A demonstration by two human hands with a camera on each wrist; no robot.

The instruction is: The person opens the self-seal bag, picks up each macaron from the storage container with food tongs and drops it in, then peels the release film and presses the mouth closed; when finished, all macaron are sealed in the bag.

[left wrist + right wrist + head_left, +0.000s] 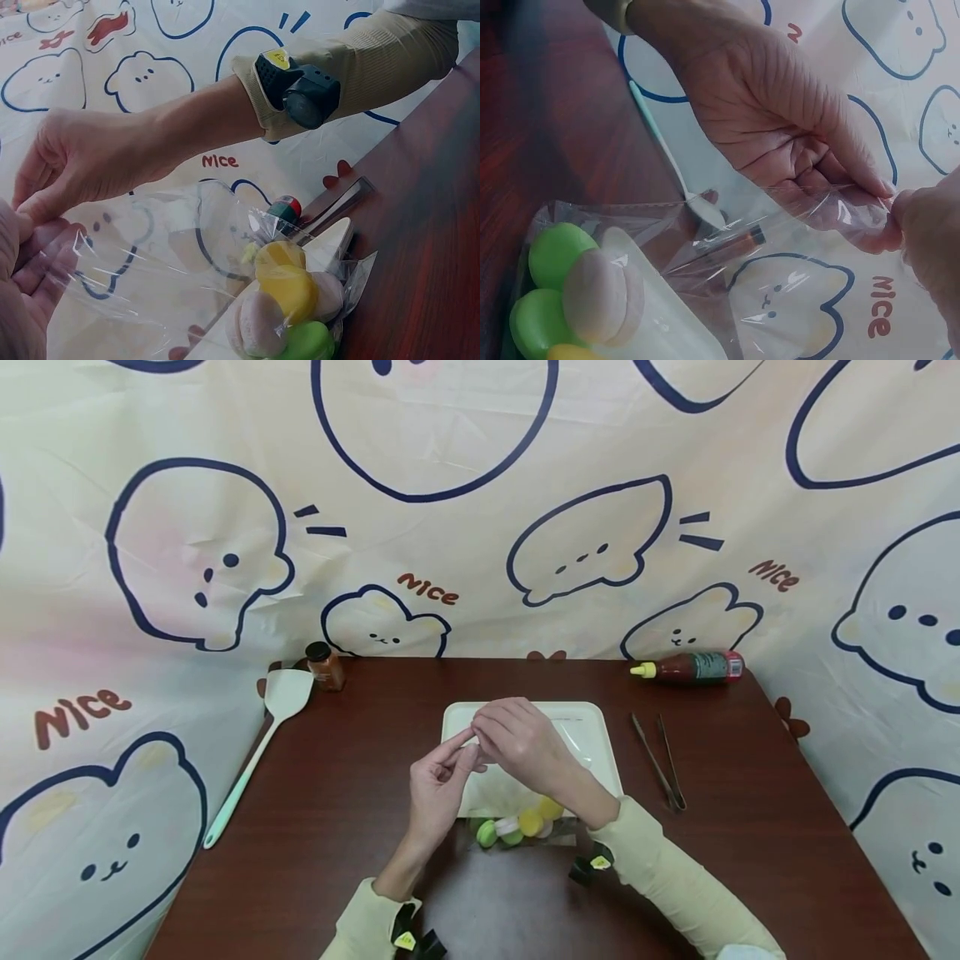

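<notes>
A clear plastic bag hangs from both hands, with green macarons, yellow macarons and pale pinkish macarons at its bottom. My left hand pinches the bag's gathered top between thumb and fingers. From the other side, my right hand meets it and grips the same top, fingertips against fingertips. In the head view the bagged macarons overlap the near edge of a white rectangular tray, and the hands are over the tray's left half.
At left lies a white spatula with a mint handle, beside a small black-capped spice jar. Metal tongs lie right of the tray. A sauce bottle rests on its side at the back right of the brown table.
</notes>
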